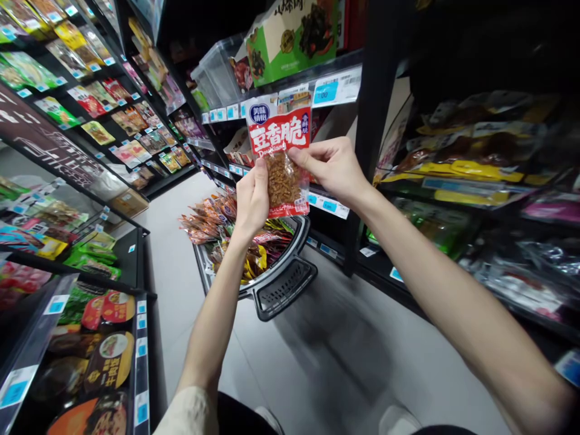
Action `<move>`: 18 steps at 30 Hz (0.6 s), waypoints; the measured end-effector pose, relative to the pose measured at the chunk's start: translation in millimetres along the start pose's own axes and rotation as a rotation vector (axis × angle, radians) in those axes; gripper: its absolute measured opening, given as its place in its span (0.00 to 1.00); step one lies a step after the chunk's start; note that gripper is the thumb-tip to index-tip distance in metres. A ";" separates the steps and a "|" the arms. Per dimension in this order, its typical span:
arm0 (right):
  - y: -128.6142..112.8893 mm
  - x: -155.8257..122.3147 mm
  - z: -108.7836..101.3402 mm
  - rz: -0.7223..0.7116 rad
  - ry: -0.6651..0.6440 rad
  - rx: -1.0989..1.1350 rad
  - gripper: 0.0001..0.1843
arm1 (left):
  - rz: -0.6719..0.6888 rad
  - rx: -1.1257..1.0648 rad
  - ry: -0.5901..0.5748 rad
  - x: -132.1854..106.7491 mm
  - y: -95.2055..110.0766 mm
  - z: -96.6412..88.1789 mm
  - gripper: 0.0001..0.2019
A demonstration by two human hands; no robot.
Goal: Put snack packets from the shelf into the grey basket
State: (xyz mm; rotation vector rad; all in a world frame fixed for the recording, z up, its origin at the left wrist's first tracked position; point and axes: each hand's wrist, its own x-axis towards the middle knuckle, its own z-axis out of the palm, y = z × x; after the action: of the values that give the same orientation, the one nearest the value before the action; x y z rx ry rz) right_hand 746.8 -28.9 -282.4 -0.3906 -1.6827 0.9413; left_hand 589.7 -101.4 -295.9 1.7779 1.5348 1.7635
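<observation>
Between my two hands, a red and white snack bag (284, 172) is held upright, its clear window showing brown crunchy strips. My left hand (252, 196) grips its left edge with the thumb on the front. On the right side, my right hand (333, 166) pinches the bag near its middle; the fingers behind it are hidden. Below and behind the bag stands a black shopping basket (286, 284) heaped with snack packets (217, 217) in orange, red and yellow wrappers. My left forearm covers part of the basket.
Black shelving with a green snack box (294, 45) and a clear plastic bin (222, 69) rises beyond the bag. Price tags (338, 87) line the shelf edges. Packaged meals (109, 362) fill the left shelf. Grey floor (244, 350) runs between the shelves, with my shoes at the bottom.
</observation>
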 end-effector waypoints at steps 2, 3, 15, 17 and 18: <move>-0.6 -0.1 0.8 -0.001 -0.004 -0.003 0.31 | -0.006 0.013 -0.002 -1.2 0.4 -1.4 0.33; -0.6 0.1 1.5 -0.003 -0.005 -0.005 0.30 | -0.008 0.019 -0.001 -1.5 0.3 -2.4 0.33; -3.7 0.9 7.3 0.010 -0.008 -0.011 0.29 | 0.054 0.090 0.036 -1.5 -2.0 -6.8 0.34; -2.1 1.3 7.4 -0.003 0.034 -0.020 0.30 | 0.097 0.173 0.062 -1.5 2.1 -7.3 0.33; -0.9 1.6 7.3 -0.014 0.073 -0.025 0.30 | 0.121 0.226 0.070 -1.6 5.1 -7.8 0.31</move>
State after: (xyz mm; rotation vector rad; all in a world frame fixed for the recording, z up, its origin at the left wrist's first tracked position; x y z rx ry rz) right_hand 739.7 -31.2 -281.1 -0.4250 -1.6301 0.8865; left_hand 586.3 -108.7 -291.0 1.9699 1.7514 1.7849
